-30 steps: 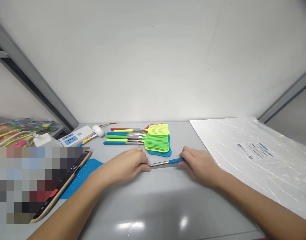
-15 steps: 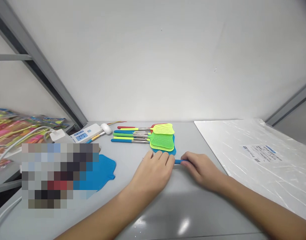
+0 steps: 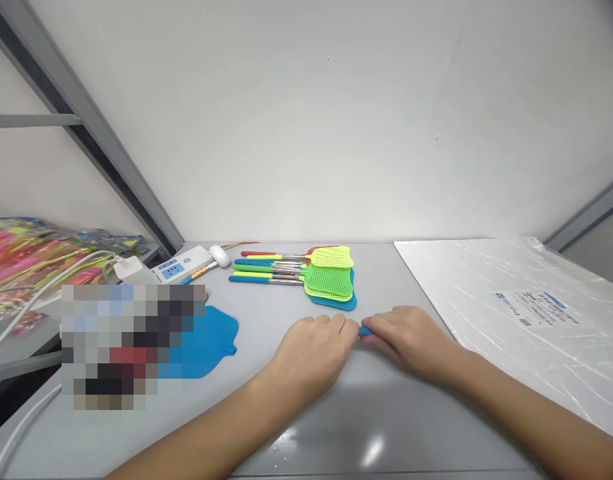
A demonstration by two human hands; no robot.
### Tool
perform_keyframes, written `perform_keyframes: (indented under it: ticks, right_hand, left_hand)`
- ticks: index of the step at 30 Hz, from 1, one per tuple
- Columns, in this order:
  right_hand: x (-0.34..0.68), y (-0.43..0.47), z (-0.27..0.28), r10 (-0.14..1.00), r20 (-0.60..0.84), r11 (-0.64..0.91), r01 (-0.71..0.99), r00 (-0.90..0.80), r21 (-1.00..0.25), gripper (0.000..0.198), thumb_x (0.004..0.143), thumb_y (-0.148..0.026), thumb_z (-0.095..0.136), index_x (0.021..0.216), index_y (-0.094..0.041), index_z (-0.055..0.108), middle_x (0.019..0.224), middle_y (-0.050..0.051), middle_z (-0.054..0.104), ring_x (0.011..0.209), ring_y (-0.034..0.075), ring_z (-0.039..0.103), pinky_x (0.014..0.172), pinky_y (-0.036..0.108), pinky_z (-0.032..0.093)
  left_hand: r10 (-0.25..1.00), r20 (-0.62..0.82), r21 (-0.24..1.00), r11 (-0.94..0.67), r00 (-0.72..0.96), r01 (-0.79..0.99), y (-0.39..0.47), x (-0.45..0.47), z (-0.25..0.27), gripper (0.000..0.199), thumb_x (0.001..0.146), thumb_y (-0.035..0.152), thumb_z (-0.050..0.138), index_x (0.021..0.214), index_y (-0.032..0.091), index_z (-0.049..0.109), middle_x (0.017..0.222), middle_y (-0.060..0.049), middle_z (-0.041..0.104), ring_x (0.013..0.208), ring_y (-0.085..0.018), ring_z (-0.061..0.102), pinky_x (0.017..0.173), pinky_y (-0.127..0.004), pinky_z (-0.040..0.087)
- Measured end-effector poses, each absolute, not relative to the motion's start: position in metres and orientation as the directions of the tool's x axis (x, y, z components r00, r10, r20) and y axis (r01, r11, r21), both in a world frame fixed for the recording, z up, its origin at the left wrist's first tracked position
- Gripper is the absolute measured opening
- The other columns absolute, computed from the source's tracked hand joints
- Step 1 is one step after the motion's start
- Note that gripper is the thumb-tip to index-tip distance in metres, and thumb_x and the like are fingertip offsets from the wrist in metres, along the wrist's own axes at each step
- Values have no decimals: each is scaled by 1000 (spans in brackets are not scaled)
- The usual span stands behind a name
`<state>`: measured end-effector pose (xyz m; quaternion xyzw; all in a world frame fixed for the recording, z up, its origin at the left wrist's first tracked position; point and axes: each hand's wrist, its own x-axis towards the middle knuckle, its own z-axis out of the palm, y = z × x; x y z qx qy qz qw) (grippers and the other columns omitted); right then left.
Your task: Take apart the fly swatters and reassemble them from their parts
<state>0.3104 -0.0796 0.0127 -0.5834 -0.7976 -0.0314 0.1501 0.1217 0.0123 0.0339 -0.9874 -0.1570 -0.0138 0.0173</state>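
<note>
A blue fly swatter handle (image 3: 365,331) shows as a short stretch between my two hands. My left hand (image 3: 316,350) is closed round its left part, knuckles up. Round the right part, my right hand (image 3: 411,340) is closed, its fingertips close to the left hand. The rest of the handle is hidden inside the fists. Behind the hands lie several fly swatters in a pile, with a green head (image 3: 329,283) and a yellow head (image 3: 332,257) on top and coloured grips (image 3: 251,280) pointing left. A loose blue swatter head (image 3: 213,343) lies to the left, partly covered by a blurred patch.
On the right, a white plastic-wrapped sheet (image 3: 466,287) with a label covers the table. A power strip (image 3: 183,265), a white mouse-like object (image 3: 219,255) and a white cable (image 3: 16,340) are at the left. Bagged colourful goods (image 3: 46,260) sit beyond a metal frame.
My hands have come closer together on the blue handle, so less of it shows. The whole view has shifted slightly; the swatter pile lies as before.
</note>
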Motion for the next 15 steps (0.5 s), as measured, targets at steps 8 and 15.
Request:
perform_keyframes:
  ticks: [8,15]
  right_hand:
    - [309,-83,15,770,458,334,892,-445,305,35,101,-34,37,76,-18,56,61,0,54,52,13,41,55,32,20]
    - [299,-108,89,985,-41,151,948,-169,-280,36,99,-45,35,78,-20,49,59,-3,47,49,11,35,51,27,23]
  left_hand:
    - [317,31,95,-945,948,312,13,113,51,18,96,20,37,82,23,49,74,2,62,59,-19,57,48,-31,18]
    - [178,83,-149,-971,981,188,-8,108,80,18,85,5,41,84,21,48,70,1,60,50,-19,53,44,-31,15]
